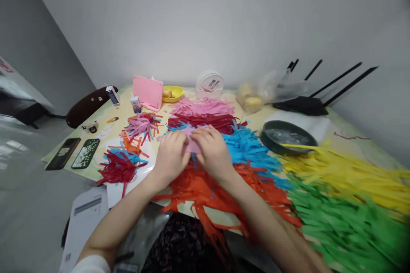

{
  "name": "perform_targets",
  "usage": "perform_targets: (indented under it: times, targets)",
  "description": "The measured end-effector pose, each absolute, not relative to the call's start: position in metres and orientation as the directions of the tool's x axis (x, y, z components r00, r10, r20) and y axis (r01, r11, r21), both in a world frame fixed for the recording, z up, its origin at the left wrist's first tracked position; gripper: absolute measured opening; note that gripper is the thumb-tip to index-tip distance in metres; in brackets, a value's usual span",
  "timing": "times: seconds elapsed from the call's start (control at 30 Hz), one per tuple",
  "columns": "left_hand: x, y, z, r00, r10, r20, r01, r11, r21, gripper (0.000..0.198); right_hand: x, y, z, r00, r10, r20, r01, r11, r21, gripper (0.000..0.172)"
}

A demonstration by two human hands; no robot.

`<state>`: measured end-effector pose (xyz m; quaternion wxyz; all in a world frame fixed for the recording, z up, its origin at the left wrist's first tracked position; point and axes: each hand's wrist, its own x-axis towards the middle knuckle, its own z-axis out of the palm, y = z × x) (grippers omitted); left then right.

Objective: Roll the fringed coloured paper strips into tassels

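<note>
Over the middle of the table, my left hand (171, 153) and my right hand (212, 149) pinch a light pink piece of tissue paper (192, 146) between them, fingers closed and nearly touching. Just beneath lie blue strips (253, 147), with orange strips (211, 185) nearer my body, some hanging over the front edge. Dark red strips (205, 121) and pink strips (201, 106) lie beyond my hands. To the left are tassel bunches: one pink-topped bunch (141, 124) and one dark red and blue bunch (120, 166).
On the right lie yellow strips (352, 175), green strips (349, 222) and a dark round tray (288, 136). Farther back stand a pink tablet case (147, 93), a yellow bowl (177, 92) and a white round container (209, 84). Two phones (86, 153) lie at left.
</note>
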<state>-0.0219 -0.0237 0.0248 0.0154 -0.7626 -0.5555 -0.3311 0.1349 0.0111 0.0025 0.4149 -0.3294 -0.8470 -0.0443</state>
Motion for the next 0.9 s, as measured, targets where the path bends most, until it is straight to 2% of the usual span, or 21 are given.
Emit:
perform_targets:
  times: [0.07,0.17,0.3,0.43,0.57,0.7,0.8,0.9]
  targets:
    - [-0.029,-0.031,0.019,0.206,0.838,0.505,0.811,-0.435,0.392,0.021,0.147,0.006,0.003,-0.474,0.563,0.677,0.578,0.779,-0.243,0.035]
    - [-0.043,-0.033,0.02,0.264,0.853,0.45,0.699,-0.491,0.52,0.032,0.167,-0.006,0.014,-0.483,0.654,0.582,0.542,0.745,-0.388,0.037]
    - [-0.053,-0.033,0.03,0.278,0.883,0.379,0.538,-0.47,0.699,0.025,0.188,-0.018,0.035,-0.499,0.739,0.453,0.451,0.668,-0.592,0.034]
    - [-0.055,-0.036,0.036,0.274,0.899,0.342,0.417,-0.432,0.799,0.03,0.199,-0.021,0.04,-0.51,0.789,0.343,0.366,0.559,-0.744,0.02]
    - [-0.056,-0.04,0.037,0.298,0.903,0.309,0.3,-0.396,0.868,0.047,0.204,-0.024,0.034,-0.455,0.856,0.246,0.219,0.375,-0.901,0.026]
    - [-0.057,-0.044,0.039,0.313,0.916,0.251,0.257,-0.336,0.906,0.051,0.206,-0.027,0.029,-0.367,0.899,0.24,0.087,0.29,-0.953,0.018]
    - [-0.061,-0.045,0.039,0.376,0.898,0.227,0.198,-0.318,0.927,0.044,0.208,-0.028,0.028,-0.388,0.878,0.28,-0.006,0.302,-0.953,0.012]
    - [-0.066,-0.045,0.041,0.455,0.864,0.217,0.16,-0.318,0.934,0.035,0.211,-0.027,0.029,-0.408,0.847,0.34,-0.046,0.353,-0.935,0.016]
